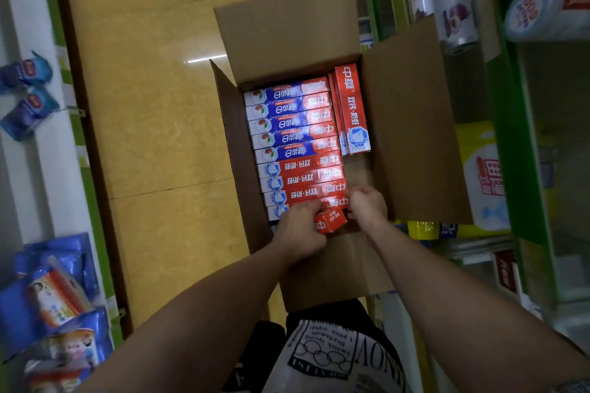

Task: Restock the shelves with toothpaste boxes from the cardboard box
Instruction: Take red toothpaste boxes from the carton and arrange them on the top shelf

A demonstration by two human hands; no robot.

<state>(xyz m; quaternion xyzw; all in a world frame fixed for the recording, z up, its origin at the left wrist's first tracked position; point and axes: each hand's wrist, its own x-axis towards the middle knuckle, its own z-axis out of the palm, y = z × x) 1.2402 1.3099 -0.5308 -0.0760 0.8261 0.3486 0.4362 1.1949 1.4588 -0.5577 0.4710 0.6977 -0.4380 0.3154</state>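
An open cardboard box [412,124] stands on the floor with its flaps spread. Inside lie several toothpaste boxes [293,137] in a row, blue-and-red ones at the far end and red ones nearer me. A red toothpaste box [352,108] stands crosswise along the right side. My left hand [300,230] grips the nearest red toothpaste box [332,222], whose end is tilted up out of the row. My right hand [367,204] curls its fingers at that box's right end, and I cannot tell whether they hold it.
A yellow tiled floor [153,105] lies left of the box. A white-and-green shelf [54,150] on the left holds blue packets. On the right, green shelving [517,143] carries rolls of plastic wrap, round tubs and yellow-white packs. My patterned clothing shows at the bottom.
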